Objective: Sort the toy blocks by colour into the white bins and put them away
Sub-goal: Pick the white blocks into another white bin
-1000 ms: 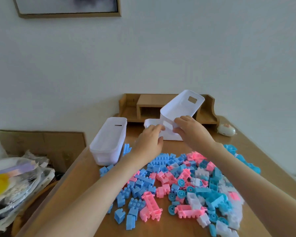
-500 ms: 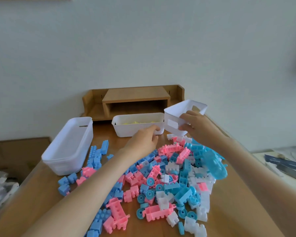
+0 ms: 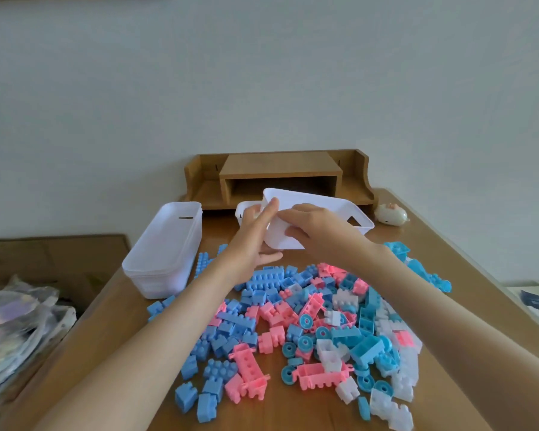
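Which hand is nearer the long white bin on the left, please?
Left. The left hand sits just right of the long bin; the right hand grips the tilted bin farther right.

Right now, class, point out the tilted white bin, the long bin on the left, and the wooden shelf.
tilted white bin (image 3: 321,201): head view, long side wall.
long bin (image 3: 157,284): head view, near end wall.
wooden shelf (image 3: 280,164): head view, top board.

home room, wooden desk with small shelf riser, toy blocks, plain white wall, bagged clutter
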The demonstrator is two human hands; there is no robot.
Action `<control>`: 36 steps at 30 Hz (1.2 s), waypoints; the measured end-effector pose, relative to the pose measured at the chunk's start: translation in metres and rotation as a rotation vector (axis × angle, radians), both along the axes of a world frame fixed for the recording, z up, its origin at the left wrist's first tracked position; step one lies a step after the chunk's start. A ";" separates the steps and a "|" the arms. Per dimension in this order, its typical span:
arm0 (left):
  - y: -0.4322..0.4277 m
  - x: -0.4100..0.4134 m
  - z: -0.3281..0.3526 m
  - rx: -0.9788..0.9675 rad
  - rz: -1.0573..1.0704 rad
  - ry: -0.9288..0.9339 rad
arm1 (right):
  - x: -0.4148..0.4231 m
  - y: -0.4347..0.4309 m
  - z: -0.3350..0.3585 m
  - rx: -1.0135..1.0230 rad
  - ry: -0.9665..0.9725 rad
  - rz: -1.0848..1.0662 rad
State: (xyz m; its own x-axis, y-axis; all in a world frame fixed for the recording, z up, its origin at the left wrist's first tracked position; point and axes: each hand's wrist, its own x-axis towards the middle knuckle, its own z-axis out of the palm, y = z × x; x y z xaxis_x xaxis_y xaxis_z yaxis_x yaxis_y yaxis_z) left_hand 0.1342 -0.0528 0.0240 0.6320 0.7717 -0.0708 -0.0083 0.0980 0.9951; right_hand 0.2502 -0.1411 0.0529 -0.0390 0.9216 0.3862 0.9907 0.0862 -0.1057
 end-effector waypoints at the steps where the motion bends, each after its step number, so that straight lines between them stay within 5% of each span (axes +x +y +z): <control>1: 0.002 -0.004 0.000 -0.018 0.054 -0.011 | -0.004 0.004 -0.001 -0.008 -0.013 0.022; 7: 0.020 -0.027 0.008 -0.089 0.256 -0.048 | -0.004 0.006 -0.008 0.097 0.066 0.073; 13: 0.037 -0.044 0.019 -0.192 0.308 0.015 | 0.034 0.007 -0.023 0.076 0.189 -0.169; 24: 0.031 -0.041 -0.008 -0.348 0.009 -0.033 | 0.036 0.030 -0.046 -0.194 0.004 -0.205; 26: 0.035 -0.036 -0.018 -0.216 -0.029 0.105 | 0.044 0.031 -0.043 -0.173 -0.029 -0.223; 30: 0.031 -0.027 -0.029 0.347 -0.168 0.566 | 0.054 0.029 -0.045 -0.214 -0.078 -0.257; 36: 0.026 -0.021 -0.038 0.634 -0.263 0.742 | 0.049 0.033 -0.064 -0.305 -0.021 -0.244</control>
